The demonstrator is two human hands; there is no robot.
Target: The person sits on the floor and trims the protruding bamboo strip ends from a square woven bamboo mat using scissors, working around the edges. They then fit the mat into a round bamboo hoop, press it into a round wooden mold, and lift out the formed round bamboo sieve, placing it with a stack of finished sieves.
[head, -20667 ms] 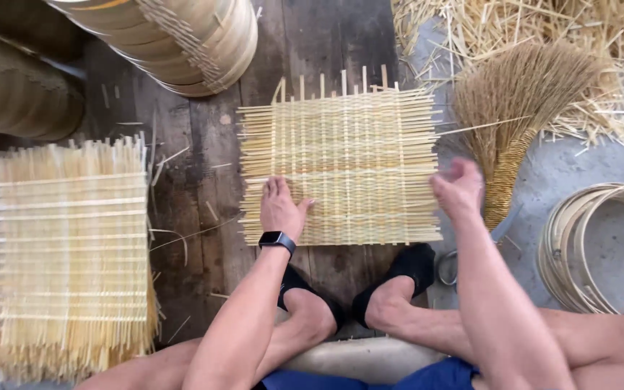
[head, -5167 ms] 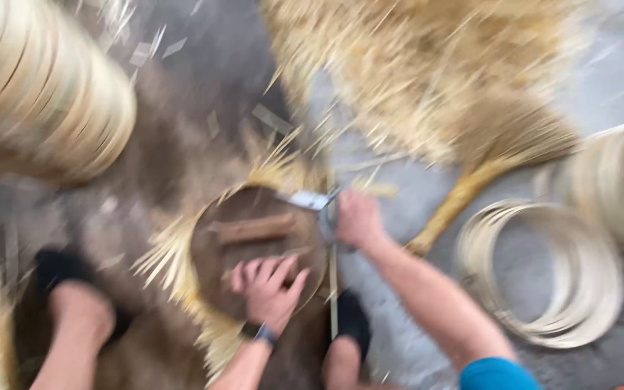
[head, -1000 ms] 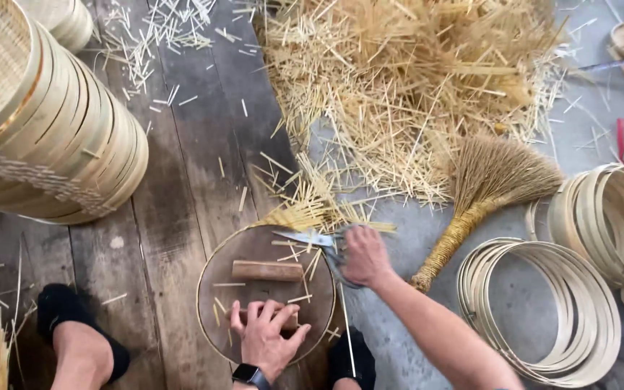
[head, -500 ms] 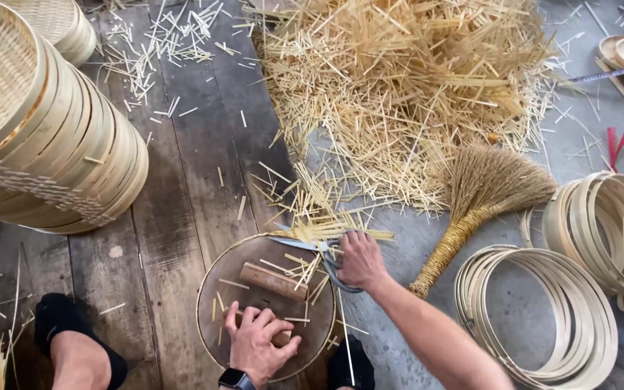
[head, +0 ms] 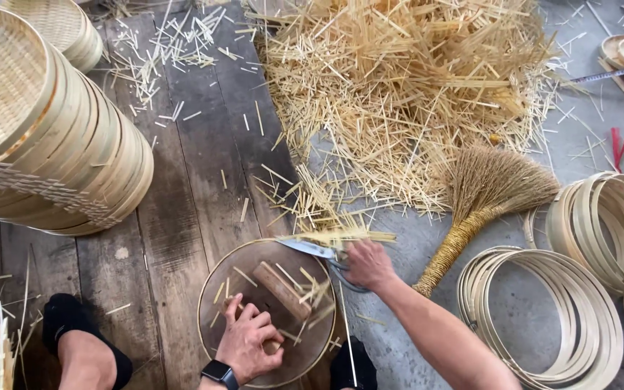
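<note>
here the left hand (head: 250, 345) presses flat, fingers spread, on the round disc (head: 218, 289) on the floor; the right hand (head: 370, 263) grips scissors (head: 312, 250) at its top edge, where strip ends (head: 341, 236) are left untrimmed, the other edges seemingly done.

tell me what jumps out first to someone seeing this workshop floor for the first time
The big heap of cut bamboo splints fills the top centre, spilling over the planks. At left lies a tall stack of woven round trays on its side; at right, loose bamboo hoops beside a straw hand broom. Bottom centre, the left hand presses a round wooden disc while the right hand works scissors at its rim.
</note>
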